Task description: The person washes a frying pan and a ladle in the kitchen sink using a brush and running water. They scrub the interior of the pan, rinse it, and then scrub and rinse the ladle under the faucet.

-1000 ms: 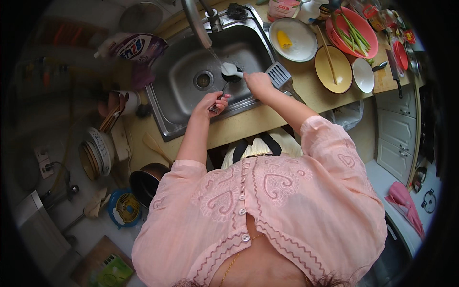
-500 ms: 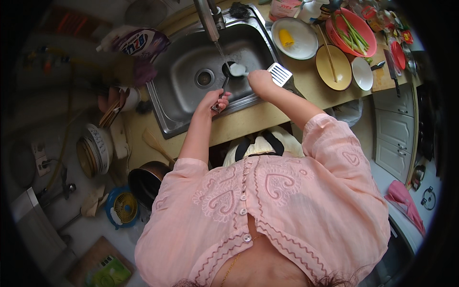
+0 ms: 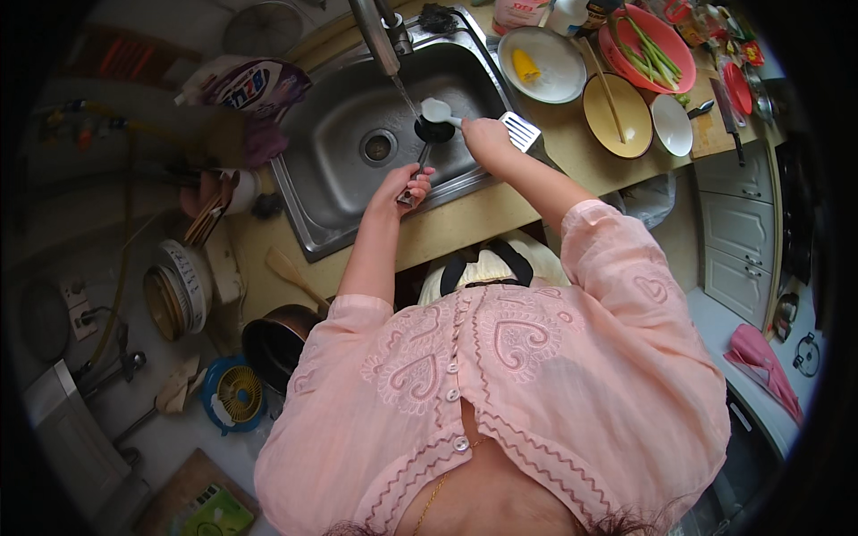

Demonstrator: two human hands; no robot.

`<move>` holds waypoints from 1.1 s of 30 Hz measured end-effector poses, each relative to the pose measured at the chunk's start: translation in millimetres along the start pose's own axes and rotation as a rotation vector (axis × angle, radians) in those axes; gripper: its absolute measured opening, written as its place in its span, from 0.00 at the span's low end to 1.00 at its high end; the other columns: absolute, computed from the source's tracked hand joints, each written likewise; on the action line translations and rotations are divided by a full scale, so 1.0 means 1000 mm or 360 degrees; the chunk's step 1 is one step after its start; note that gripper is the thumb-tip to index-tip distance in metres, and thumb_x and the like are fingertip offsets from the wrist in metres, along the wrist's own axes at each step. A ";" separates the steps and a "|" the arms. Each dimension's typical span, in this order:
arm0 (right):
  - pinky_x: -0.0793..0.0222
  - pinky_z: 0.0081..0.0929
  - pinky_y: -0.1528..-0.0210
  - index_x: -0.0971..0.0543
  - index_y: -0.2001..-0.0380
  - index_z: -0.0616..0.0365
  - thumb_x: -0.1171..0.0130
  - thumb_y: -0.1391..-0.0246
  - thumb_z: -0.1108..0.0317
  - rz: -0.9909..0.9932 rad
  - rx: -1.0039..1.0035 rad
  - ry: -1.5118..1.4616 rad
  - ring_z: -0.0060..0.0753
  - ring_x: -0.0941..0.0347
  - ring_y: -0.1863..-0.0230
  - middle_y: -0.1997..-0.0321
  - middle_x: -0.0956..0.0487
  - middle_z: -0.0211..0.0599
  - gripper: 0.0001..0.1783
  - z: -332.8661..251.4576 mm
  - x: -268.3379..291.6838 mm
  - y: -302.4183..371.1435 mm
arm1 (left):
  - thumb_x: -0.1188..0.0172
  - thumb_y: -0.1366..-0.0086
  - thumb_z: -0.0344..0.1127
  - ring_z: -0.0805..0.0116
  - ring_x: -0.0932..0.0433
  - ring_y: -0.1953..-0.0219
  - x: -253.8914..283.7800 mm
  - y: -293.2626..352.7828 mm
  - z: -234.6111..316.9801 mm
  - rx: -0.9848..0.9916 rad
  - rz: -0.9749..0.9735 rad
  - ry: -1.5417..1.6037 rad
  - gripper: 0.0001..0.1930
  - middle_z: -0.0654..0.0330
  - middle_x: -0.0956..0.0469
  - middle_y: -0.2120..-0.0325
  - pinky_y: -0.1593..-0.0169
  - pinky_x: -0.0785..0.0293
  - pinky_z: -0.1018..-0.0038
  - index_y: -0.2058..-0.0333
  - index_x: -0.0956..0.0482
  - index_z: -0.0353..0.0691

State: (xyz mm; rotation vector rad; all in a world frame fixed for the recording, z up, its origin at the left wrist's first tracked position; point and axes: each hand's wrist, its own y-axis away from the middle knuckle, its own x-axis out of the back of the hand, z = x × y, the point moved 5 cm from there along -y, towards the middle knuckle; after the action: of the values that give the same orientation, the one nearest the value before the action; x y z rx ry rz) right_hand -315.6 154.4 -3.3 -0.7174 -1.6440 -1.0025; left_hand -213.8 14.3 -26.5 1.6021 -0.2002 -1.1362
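Observation:
Over the sink (image 3: pixel 326 192), my left hand (image 3: pixel 404 189) is closed around the metal handle of a ladle with a dark round bowl (image 3: pixel 434 131). A thin stream of water from the faucet (image 3: pixel 375 40) falls at the ladle's bowl. My right hand (image 3: pixel 492 143) grips a white round-headed utensil (image 3: pixel 437 111), held just above the dark bowl; whether it has bristles cannot be seen. Beside the right hand, a slotted spatula (image 3: pixel 519 131) lies at the sink's right edge.
Right of the sink stand a white plate (image 3: pixel 559 71) with a yellow piece, a yellow bowl (image 3: pixel 603 125) with chopsticks, a small white bowl (image 3: pixel 672 127) and a pink basin (image 3: pixel 690 64) of green stalks. A knife (image 3: pixel 726 121) lies farther right. A wooden spatula (image 3: pixel 290 272) lies front left.
The white utensil has moved up and slightly left, from over the dark bowl to its far edge. My left hand keeps its hold on the ladle.

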 end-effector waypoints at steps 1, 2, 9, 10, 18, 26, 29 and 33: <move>0.29 0.32 0.72 0.22 0.70 0.56 0.52 0.49 0.68 -0.0052 0.0019 0.0060 0.39 0.23 0.70 0.74 0.21 0.37 0.09 0.004 -0.005 -0.001 | 0.63 0.33 0.35 0.86 0.46 0.89 0.003 0.001 0.001 -0.0025 0.0053 -0.0093 0.12 0.67 0.41 0.84 0.90 0.48 0.88 0.63 0.36 0.31; 0.31 0.38 0.76 0.26 0.63 0.54 0.58 0.45 0.66 -0.0200 0.0185 0.0186 0.42 0.24 0.74 0.76 0.23 0.40 0.12 0.001 -0.013 -0.001 | 0.63 0.33 0.35 0.85 0.46 0.89 0.006 0.004 0.002 -0.0049 0.0107 -0.0186 0.12 0.67 0.41 0.84 0.90 0.48 0.88 0.63 0.36 0.31; 0.30 0.39 0.74 0.26 0.63 0.53 0.57 0.46 0.67 -0.0053 0.0045 0.0019 0.44 0.24 0.71 0.75 0.23 0.40 0.11 0.000 -0.009 -0.001 | 0.63 0.33 0.35 0.85 0.46 0.89 0.003 0.001 0.003 -0.0059 0.0050 -0.0133 0.11 0.66 0.40 0.84 0.90 0.49 0.88 0.64 0.37 0.31; 0.30 0.40 0.70 0.26 0.64 0.53 0.56 0.46 0.67 -0.0245 0.0110 -0.0013 0.45 0.25 0.69 0.72 0.23 0.41 0.10 -0.002 -0.012 0.001 | 0.63 0.33 0.35 0.85 0.46 0.89 0.006 0.002 0.003 -0.0074 0.0099 -0.0223 0.11 0.66 0.40 0.84 0.90 0.49 0.87 0.64 0.37 0.31; 0.29 0.38 0.60 0.22 0.66 0.53 0.50 0.55 0.73 -0.0322 -0.0108 -0.0526 0.44 0.26 0.60 0.64 0.22 0.41 0.12 0.006 -0.025 -0.010 | 0.63 0.33 0.35 0.84 0.45 0.89 0.007 -0.005 -0.003 -0.0060 0.0011 -0.0100 0.11 0.66 0.40 0.84 0.90 0.48 0.88 0.64 0.37 0.31; 0.32 0.43 0.65 0.22 0.65 0.54 0.53 0.46 0.62 -0.0256 0.0144 -0.0633 0.52 0.27 0.69 0.72 0.23 0.48 0.13 -0.031 0.013 0.041 | 0.62 0.34 0.36 0.84 0.45 0.88 0.029 -0.021 0.004 -0.0207 0.0190 -0.0255 0.11 0.66 0.40 0.84 0.89 0.47 0.87 0.64 0.37 0.32; 0.31 0.43 0.64 0.24 0.66 0.55 0.50 0.52 0.67 -0.0239 0.0166 -0.0811 0.51 0.27 0.66 0.70 0.23 0.48 0.10 -0.038 0.005 0.050 | 0.62 0.34 0.35 0.83 0.44 0.88 0.041 -0.024 0.007 -0.0263 0.0289 -0.0299 0.11 0.66 0.40 0.84 0.89 0.47 0.86 0.64 0.37 0.32; 0.31 0.41 0.63 0.22 0.65 0.55 0.49 0.53 0.66 -0.0249 -0.0052 -0.0958 0.51 0.26 0.65 0.69 0.23 0.48 0.12 -0.029 -0.025 0.035 | 0.62 0.34 0.36 0.83 0.44 0.88 0.042 -0.022 0.002 -0.0234 0.0280 -0.0344 0.11 0.65 0.39 0.84 0.90 0.47 0.86 0.63 0.37 0.33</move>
State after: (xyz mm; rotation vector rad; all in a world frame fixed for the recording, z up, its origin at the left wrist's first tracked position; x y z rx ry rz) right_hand -265.9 145.3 -14.7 -0.9891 -2.2330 -0.9784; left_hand -202.6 -6.1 -68.3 1.3055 -0.3825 -1.1581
